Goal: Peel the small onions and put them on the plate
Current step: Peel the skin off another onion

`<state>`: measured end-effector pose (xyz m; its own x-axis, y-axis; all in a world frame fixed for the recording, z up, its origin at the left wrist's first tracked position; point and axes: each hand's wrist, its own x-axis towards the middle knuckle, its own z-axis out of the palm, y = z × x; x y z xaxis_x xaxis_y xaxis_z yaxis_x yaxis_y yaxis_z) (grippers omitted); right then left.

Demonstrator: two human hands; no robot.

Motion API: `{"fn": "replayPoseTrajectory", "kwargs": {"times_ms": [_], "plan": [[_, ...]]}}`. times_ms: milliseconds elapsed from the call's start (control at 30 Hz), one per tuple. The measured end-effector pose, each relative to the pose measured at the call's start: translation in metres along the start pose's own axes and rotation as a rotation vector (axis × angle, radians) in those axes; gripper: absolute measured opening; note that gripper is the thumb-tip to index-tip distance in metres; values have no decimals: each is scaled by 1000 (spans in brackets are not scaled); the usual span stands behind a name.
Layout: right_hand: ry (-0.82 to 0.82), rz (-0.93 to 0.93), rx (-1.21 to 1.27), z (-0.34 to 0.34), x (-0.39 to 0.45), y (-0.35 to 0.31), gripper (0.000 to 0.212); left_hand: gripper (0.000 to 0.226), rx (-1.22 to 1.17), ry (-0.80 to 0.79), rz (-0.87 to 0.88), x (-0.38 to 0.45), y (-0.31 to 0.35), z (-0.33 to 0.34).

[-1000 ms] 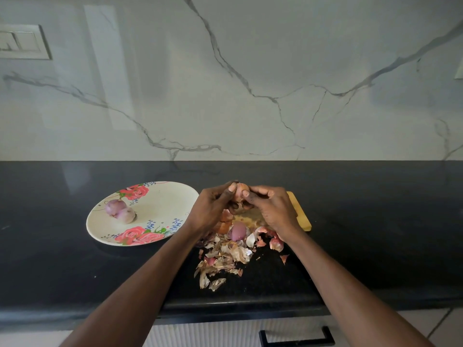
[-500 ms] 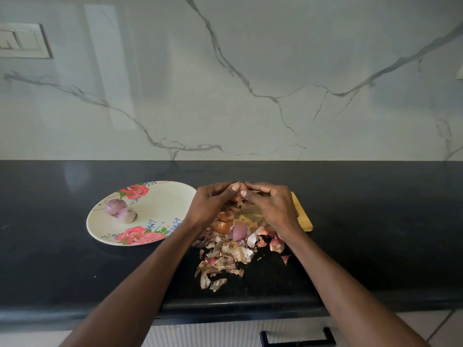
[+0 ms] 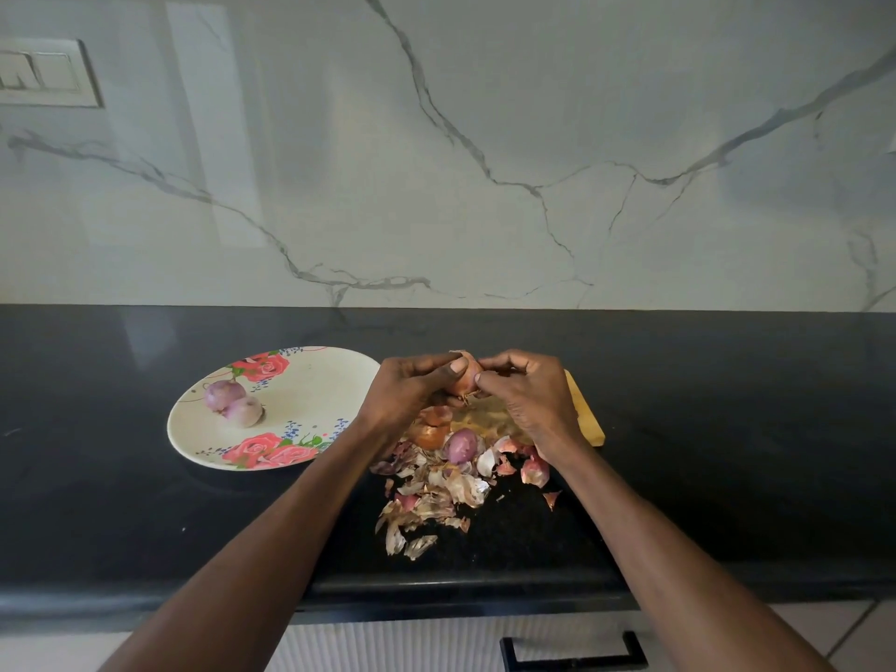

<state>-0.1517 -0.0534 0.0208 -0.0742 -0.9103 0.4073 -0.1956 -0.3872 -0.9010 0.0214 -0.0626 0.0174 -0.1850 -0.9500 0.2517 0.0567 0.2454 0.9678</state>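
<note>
Now both hands, left hand (image 3: 412,388) and right hand (image 3: 526,395), pinching onion (image 3: 463,375); 2 peeled onions (image 3: 232,402) on plate (image 3: 310,395).

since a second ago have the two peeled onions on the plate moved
No. The two peeled onions sit in the same spot on the plate, beside its upper rose print.

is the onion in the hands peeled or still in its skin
Still in its skin, at least partly: the onion pinched between the left hand and right hand shows dry orange-brown skin, unlike the purple peeled onions on the plate.
</note>
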Motion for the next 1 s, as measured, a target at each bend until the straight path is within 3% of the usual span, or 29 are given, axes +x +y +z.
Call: {"fn": "replayPoseTrajectory", "kwargs": {"times_ms": [400,600,800,1000], "plan": [[39,-85,-131,1,-3,-1,9,36,-61,34,-31,4,-4,-1],[18,-94,-174,4,-6,-3,26,33,-50,7,-18,3,-2,0],[49,-111,-223,7,-7,0,30,28,-4,2,-53,2,-1,2],[93,-164,-270,5,-5,7,10,27,13,-5,-50,2,-3,2]]}}
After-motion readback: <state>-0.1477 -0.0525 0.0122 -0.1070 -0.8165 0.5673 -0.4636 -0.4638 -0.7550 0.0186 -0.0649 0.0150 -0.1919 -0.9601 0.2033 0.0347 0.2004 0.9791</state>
